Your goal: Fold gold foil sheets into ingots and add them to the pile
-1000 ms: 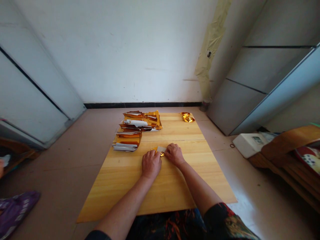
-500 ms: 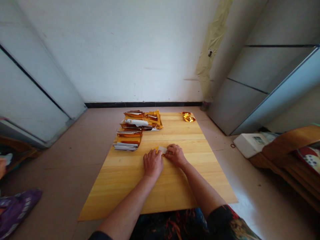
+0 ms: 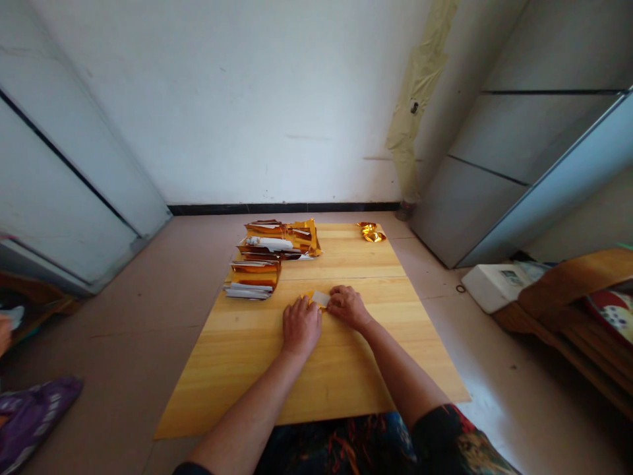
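Between my hands, a small sheet of gold foil paper (image 3: 320,299) lies on the wooden board, its pale whitish side facing up and a bit of gold showing at its left end. My left hand (image 3: 302,323) presses its fingertips on the left end, fingers bent together. At the right end, my right hand (image 3: 347,306) pinches the sheet with curled fingers. The fingertips partly hide the sheet's edges. Ahead and to the left are stacks of gold foil sheets (image 3: 257,269) with white edges. Two shiny folded gold foil pieces (image 3: 374,237) sit at the far right corner.
The wooden board (image 3: 346,369) reaches from my lap toward the white wall. A grey cabinet (image 3: 494,158) stands at the right, with a white box (image 3: 494,285) by wooden furniture. On the left floor lies a purple bag (image 3: 39,419); part of another person's hand (image 3: 4,333) shows above it.
My left fingers have shifted slightly left, showing a little more of the sheet's pale side. My right hand stays almost in place.
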A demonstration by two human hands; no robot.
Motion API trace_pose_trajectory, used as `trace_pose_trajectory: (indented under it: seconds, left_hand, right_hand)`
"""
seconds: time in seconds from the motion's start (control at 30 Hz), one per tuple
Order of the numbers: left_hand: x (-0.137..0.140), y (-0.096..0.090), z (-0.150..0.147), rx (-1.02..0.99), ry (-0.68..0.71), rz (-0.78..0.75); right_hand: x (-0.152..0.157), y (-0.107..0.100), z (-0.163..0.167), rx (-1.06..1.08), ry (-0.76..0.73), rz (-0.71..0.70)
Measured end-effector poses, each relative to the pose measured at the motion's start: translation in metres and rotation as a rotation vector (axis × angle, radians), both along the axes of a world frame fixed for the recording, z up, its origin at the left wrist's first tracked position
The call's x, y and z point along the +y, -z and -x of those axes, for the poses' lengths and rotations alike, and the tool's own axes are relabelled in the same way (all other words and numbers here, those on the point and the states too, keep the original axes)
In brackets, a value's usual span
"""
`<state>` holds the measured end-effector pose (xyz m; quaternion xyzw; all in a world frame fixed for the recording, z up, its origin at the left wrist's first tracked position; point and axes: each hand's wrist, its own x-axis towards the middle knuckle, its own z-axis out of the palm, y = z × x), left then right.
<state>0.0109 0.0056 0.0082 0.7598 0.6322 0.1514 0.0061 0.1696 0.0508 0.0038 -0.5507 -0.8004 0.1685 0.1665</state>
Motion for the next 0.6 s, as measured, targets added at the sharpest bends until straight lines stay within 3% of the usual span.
trace_pose_trajectory:
  seconds: [0.3,0.6]
  left_hand:
    - [0.001,0.005,-0.001,0.054,-0.062,-0.003]
    - [0.006,0.002,-0.005,0.13,-0.077,0.026]
  right_hand:
    - [-0.009,-0.005,0.012,-0.023,0.099,-0.008]
    - [-0.015,0.013,0.015,0.102,0.166,-0.126]
